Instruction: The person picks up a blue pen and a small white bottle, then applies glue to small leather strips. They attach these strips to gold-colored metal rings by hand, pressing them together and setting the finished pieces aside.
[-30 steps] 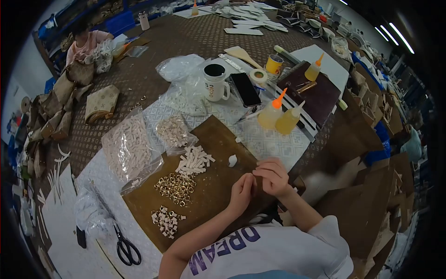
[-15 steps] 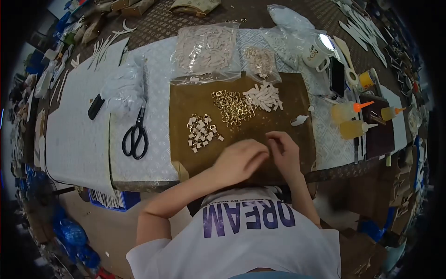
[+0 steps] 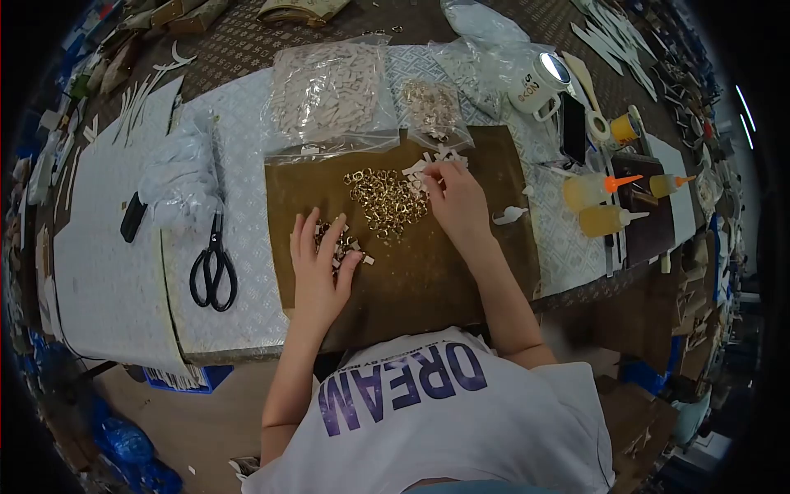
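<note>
My left hand (image 3: 319, 267) lies with fingers spread over a small pile of gold rings with pale tabs (image 3: 349, 247) at the left of the brown mat (image 3: 395, 296). Fingers of my right hand (image 3: 457, 202) are bent down onto the pile of white strips (image 3: 453, 156); whether they hold a strip is hidden. Between the two hands sits a heap of loose gold rings (image 3: 385, 202).
Behind the mat lie a large bag of pale pieces (image 3: 329, 90) and a smaller bag (image 3: 432, 107). Black scissors (image 3: 214, 272) are at left. A mug (image 3: 535, 86), phone (image 3: 572, 128), glue bottles (image 3: 588, 191) and white cap (image 3: 510, 216) stand or lie at right.
My hands were close together near the mat's front edge. The left has moved left onto the tabbed rings, fingers spread; the right has moved forward to the white strips. The view has shifted.
</note>
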### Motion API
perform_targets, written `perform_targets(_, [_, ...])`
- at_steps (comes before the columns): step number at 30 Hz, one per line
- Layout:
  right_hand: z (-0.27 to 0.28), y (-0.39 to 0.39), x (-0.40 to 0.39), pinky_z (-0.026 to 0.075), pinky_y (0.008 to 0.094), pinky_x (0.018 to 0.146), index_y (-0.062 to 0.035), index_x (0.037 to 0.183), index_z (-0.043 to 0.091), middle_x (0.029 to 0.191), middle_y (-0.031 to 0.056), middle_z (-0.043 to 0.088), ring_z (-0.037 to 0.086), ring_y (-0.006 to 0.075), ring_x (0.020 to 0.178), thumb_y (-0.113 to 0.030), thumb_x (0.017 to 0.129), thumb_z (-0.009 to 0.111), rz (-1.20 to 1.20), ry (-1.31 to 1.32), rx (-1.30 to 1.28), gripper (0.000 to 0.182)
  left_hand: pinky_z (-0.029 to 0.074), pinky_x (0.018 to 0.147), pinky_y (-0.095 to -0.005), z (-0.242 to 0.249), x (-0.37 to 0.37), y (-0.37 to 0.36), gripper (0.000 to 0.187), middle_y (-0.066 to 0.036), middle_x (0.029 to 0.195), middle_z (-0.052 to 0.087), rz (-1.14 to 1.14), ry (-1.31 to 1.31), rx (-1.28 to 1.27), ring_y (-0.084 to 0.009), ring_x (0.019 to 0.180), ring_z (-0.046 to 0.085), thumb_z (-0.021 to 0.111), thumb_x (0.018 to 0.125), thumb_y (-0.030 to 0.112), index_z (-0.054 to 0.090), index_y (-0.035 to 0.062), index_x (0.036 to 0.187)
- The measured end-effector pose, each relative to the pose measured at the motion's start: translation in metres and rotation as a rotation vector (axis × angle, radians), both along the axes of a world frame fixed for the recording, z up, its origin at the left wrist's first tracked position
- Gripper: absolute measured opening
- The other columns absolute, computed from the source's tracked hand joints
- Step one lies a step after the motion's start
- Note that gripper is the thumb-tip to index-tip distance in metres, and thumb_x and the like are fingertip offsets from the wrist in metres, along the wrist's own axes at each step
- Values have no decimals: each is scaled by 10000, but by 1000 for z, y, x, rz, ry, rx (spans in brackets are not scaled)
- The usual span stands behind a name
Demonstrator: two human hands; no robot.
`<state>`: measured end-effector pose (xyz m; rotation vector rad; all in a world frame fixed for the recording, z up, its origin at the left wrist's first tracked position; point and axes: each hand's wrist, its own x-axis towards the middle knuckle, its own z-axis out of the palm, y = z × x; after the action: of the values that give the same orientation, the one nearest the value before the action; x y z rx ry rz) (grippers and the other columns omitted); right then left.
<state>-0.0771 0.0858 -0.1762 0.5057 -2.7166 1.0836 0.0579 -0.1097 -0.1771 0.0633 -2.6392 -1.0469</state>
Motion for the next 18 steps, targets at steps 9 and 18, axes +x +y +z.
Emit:
perform_targets(9, [-18,4,-9,468,330,659,-79,881,621,841,63,566,590,225,733,-95,798,621,85,-14,24,85,161,1054,-595,-1,-7,11,273,-78,1331,435,-111,-95,-270,-347,1314,294,700,758,230,654,178,1023])
perform_targets(18, [-19,14,-14,476,325,636,-78,964,576,886,60,549,599,222,733,-49,797,618,41,-121,-85,174,174,1055,-577,10,-21,23,251,-61,1293,481,-42,-115,-304,-324,1277,364,710,745,170,636,158,985])
